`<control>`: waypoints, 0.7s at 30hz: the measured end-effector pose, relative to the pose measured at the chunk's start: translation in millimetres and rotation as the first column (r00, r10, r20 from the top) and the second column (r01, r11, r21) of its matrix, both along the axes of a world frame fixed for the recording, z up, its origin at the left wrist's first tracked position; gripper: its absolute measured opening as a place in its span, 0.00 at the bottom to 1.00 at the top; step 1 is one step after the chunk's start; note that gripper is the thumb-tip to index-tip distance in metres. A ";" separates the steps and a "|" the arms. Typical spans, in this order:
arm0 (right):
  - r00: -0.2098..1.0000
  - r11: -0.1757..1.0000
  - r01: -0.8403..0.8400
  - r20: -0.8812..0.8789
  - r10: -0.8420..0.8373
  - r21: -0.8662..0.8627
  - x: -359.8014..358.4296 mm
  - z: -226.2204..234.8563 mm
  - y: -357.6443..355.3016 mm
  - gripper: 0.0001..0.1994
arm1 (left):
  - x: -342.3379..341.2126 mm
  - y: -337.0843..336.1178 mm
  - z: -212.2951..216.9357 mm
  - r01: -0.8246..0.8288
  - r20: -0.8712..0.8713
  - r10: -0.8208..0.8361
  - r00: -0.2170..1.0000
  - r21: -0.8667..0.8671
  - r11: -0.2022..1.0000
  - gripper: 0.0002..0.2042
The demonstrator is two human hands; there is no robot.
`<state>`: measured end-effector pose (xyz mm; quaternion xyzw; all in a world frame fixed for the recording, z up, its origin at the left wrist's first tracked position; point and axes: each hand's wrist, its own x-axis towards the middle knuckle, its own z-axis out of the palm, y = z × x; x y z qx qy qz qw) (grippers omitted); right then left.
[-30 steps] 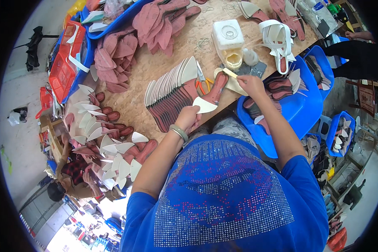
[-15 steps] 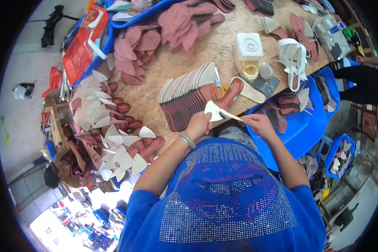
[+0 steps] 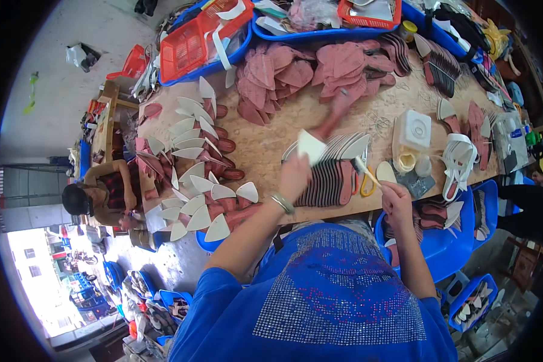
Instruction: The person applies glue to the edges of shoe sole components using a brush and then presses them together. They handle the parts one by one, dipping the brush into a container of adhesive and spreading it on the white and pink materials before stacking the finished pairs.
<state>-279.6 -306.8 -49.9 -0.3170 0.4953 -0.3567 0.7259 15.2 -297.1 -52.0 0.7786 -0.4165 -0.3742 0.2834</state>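
My left hand (image 3: 297, 178) grips a reddish shoe insole (image 3: 329, 125) by its white pointed end, lifted over the table and smeared by motion. Beneath and beside it stands a tight row of similar insoles (image 3: 326, 184) with white ends. My right hand (image 3: 397, 202) is closed round the pale handle of a small brush (image 3: 368, 172), its bristles pointing up and left, apart from the insole. Orange-handled scissors (image 3: 367, 186) lie by the row. Behind the brush sits a cut-open white plastic jug (image 3: 413, 134) with yellowish residue at its mouth.
Fanned insoles with white tips (image 3: 202, 202) spread over the table's left side. Heaped pink pieces (image 3: 274, 78) lie at the back. A white strappy sandal (image 3: 458, 161) stands right, above a blue bin (image 3: 443, 244). Another person (image 3: 111, 193) sits at the left end.
My left hand has carried the insole away from the brush, up and over the row. My right hand still holds the brush. The whole view has shifted.
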 end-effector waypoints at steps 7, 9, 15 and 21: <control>0.997 0.996 0.075 -0.005 -0.075 -0.056 8.0 9.9 -6.5 0.11 | 124.0 -96.0 48.7 -0.010 0.633 0.106 0.767 -0.153 0.988 0.18; 0.994 0.993 0.105 -0.010 -0.106 -0.056 5.6 10.7 -6.1 0.11 | 146.4 -114.7 44.7 0.025 0.736 0.047 0.675 -0.087 0.996 0.23; 0.977 0.980 0.187 -0.090 -0.193 -0.069 -4.6 13.3 -0.1 0.11 | 172.5 -138.5 -5.1 0.180 0.800 -0.232 0.553 0.158 0.971 0.29; 0.962 0.973 0.220 -0.149 -0.229 -0.075 -23.7 1.8 10.1 0.14 | 134.8 -99.2 -53.3 0.156 0.608 -0.090 0.789 -0.056 0.986 0.24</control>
